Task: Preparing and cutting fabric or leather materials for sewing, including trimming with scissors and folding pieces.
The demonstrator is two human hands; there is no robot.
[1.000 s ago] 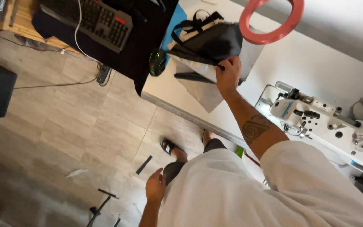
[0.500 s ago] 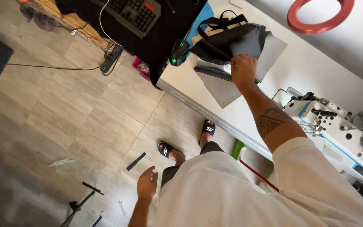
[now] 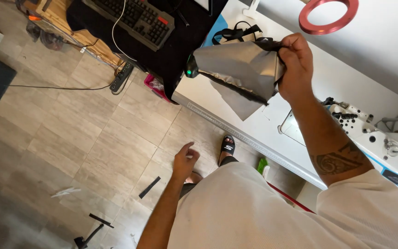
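Tiled floor [image 3: 70, 138] in beige-grey takes up most of the lower left here, with a long white worktable [image 3: 346, 78] running across the upper right. Closest to the camera is the person's own white shirt, filling the bottom of the shot. Just past that, the left hand [image 3: 185, 160] hangs loose over the floor, fingers half curled and holding nothing, not touching anything either. A foot in a black sandal [image 3: 227, 145] sits just beyond it, near the table's edge, and a few dark scraps [image 3: 149, 187] lie on the tiles to the left of the arm.

Further up, the right hand [image 3: 295, 64] is lifted over the table with its fingers clamped shut on the top corner of a grey fabric piece [image 3: 240, 69]. That fabric is hanging in the air above the tabletop, folded on itself, with a black edge along its lower side and some black strap [image 3: 236, 33] showing behind it. To the right of the forearm, a white sewing machine [image 3: 383, 143] sits on the table, well apart from the fabric.

Farther out, a black keyboard [image 3: 134, 18] rests on a dark desk at the top, with a small green-lit gadget [image 3: 190, 72] at its edge, just beside the fabric. A red ring [image 3: 307, 25] lies on the table at the far top right.
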